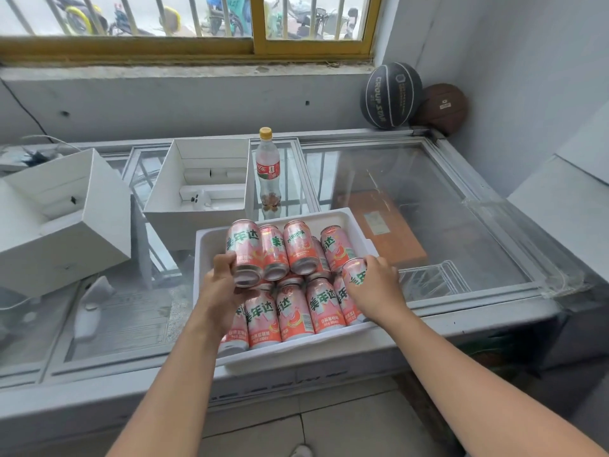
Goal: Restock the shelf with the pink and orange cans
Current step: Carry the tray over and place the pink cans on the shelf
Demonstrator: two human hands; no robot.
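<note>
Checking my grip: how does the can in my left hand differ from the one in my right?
Left-hand can lies lengthwise in the upper row, base toward camera; right-hand can is tilted. Left-hand can's label mostly shows; right-hand can's is half hidden. Both pink, same design.

A glass-topped chest freezer point(461, 206) stood against a grey wall point(197, 100). Above it ran a barred, yellow-framed window point(253, 44) admitting daylight; below it lay pale floor tiles point(346, 423).

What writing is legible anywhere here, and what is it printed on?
"美年达": pink cans.
"MIRINDA": one back-row can.
"GROUP STAR": black basketball.
Too blurred: bottle label, cans' small print, brown ball's patch, orange box's sticker.
</note>
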